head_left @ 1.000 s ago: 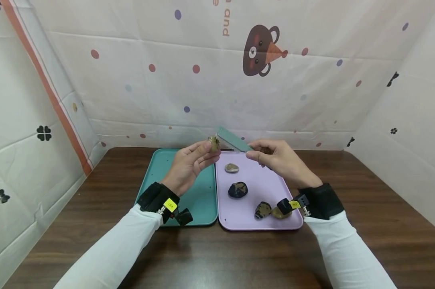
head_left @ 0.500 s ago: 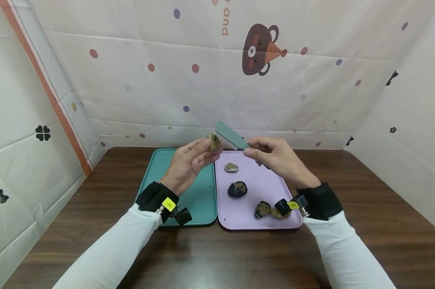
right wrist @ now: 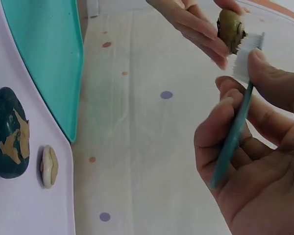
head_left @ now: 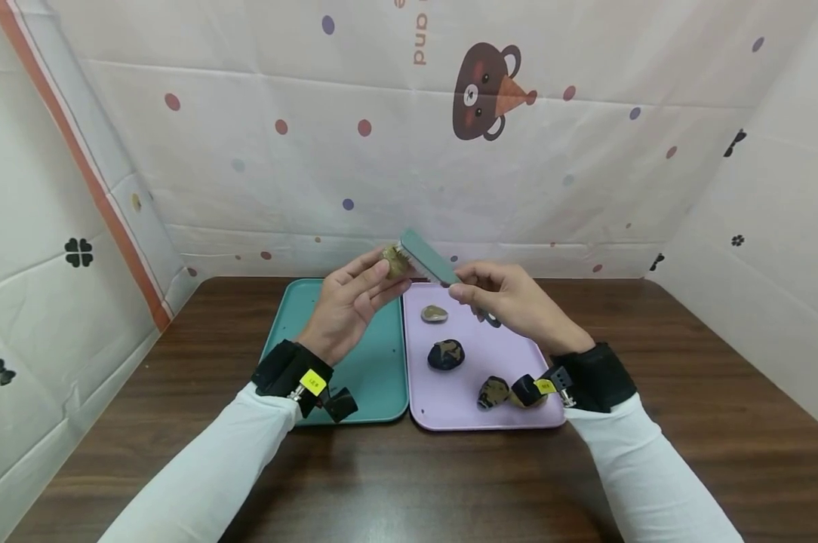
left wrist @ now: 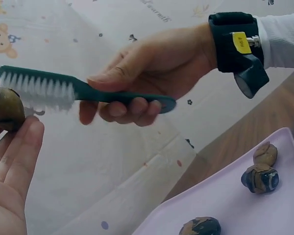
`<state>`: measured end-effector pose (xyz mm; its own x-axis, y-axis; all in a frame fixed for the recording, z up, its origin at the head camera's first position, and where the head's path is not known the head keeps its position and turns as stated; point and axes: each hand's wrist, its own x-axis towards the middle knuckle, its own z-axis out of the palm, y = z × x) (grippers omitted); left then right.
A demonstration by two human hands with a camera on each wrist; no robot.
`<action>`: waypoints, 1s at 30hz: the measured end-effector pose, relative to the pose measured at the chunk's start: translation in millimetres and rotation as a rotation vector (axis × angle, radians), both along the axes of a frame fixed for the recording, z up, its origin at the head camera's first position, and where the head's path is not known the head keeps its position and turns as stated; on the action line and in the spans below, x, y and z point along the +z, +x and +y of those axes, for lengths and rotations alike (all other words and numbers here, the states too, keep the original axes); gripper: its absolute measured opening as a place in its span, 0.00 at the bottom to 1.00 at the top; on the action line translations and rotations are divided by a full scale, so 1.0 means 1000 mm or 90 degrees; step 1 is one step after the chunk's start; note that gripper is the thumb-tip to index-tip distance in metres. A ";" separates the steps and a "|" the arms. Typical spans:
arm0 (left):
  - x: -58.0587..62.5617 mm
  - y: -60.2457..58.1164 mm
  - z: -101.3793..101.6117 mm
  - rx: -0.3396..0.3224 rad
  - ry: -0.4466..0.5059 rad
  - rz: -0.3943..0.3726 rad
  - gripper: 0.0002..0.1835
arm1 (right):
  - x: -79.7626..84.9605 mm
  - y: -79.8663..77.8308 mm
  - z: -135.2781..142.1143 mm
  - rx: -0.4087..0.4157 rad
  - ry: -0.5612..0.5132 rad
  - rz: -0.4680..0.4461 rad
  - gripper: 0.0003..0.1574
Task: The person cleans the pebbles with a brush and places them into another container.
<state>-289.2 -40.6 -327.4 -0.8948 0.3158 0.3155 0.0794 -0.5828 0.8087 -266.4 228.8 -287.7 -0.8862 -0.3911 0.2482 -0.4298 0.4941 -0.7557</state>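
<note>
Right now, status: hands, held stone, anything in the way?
Left hand pinching stone. Right hand gripping brush, bristles against stone. No obstruction visible between them.

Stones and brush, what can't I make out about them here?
Head view: the tan stone, partly hidden by the right wrist's camera.
Head view: the brush, mid-handle covered by the right hand.
Left wrist view: the held stone, cut off by the left edge; the lowest stone, by the bottom edge.

The right hand (right wrist: 262, 169) grips a brush (right wrist: 232, 138), its bristles (right wrist: 245, 56) touching a brown stone (right wrist: 229, 30) held by the left hand (right wrist: 198, 27). Left of the brush: teal tray (right wrist: 46, 54), purple tray (right wrist: 46, 210) bearing dark stone (right wrist: 6, 147), pale stone (right wrist: 48, 167).
</note>
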 end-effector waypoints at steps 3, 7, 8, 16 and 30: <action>0.000 -0.001 -0.001 0.001 0.013 -0.002 0.24 | 0.000 0.000 0.001 -0.007 0.006 0.000 0.16; 0.001 0.000 0.000 -0.008 0.000 0.003 0.26 | 0.002 0.003 0.001 -0.016 -0.016 0.023 0.17; 0.001 0.000 0.000 -0.010 -0.004 0.007 0.26 | 0.002 0.004 0.001 -0.012 -0.018 0.027 0.17; 0.001 0.000 -0.002 0.011 0.007 0.016 0.26 | 0.001 0.001 0.000 0.001 -0.015 0.018 0.16; 0.000 -0.002 -0.003 0.030 0.002 0.025 0.26 | 0.002 0.001 0.000 -0.004 -0.003 0.004 0.14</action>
<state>-290.8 -43.3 -326.9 -0.8954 0.2725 0.3520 0.1387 -0.5806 0.8023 -265.2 228.7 -286.0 -0.8868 -0.3851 0.2554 -0.4318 0.4935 -0.7550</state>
